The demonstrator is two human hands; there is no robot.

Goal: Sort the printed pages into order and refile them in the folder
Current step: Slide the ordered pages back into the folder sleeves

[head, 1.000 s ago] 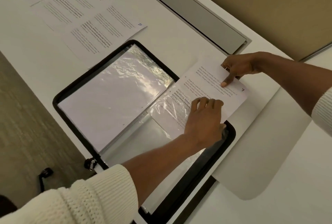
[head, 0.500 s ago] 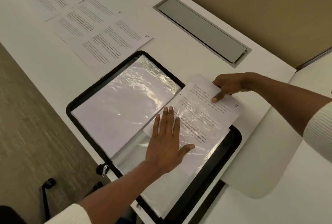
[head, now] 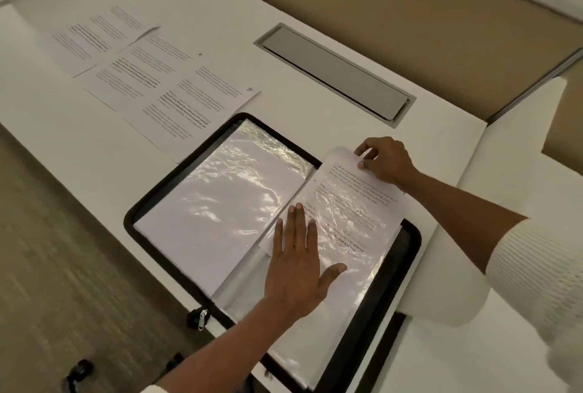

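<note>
Seating the sheet: printed page [head: 353, 190] lying partway inside clear sleeve [head: 356, 235] on right half of open folder [head: 411, 247]; top end bare of film, reaching past folder's far edge onto table [head: 220, 29].
Right hand [head: 385, 159]: pinching page's top edge between thumb and curled fingertips.
Left hand [head: 296, 269]: flat and released, fingers straight, palm down on sleeve's lower part near the spine; grasping nothing, only pinning the plastic.
Step, by judgement: getting this sheet fully home before fetching another.
Doing it well: push along the sleeve's length, never across it; keep the pinch light and near the middle of the top edge, to stop one corner leading; anchor the film with the flat palm, yet ease pressure over the sheet's lower corner, otherwise likely to trap it and buckle the paper.
Watch for: crinkled film, probably grabby; slight skew between sheet and folder, worth squaring first; lower corners hard to make out under glare.
Finish check: top edge inside sleeve mouth, no corner folded, film smoothed flat.
Left half: filed sleeves [head: 214, 203] lying flat, blank sides up.
Waiting: three loose pages [head: 186, 105] overlapping on table beyond folder's far left corner; handwritten numbers in corners, too small to read surely.
Order: check the number before picking up the next.
</note>
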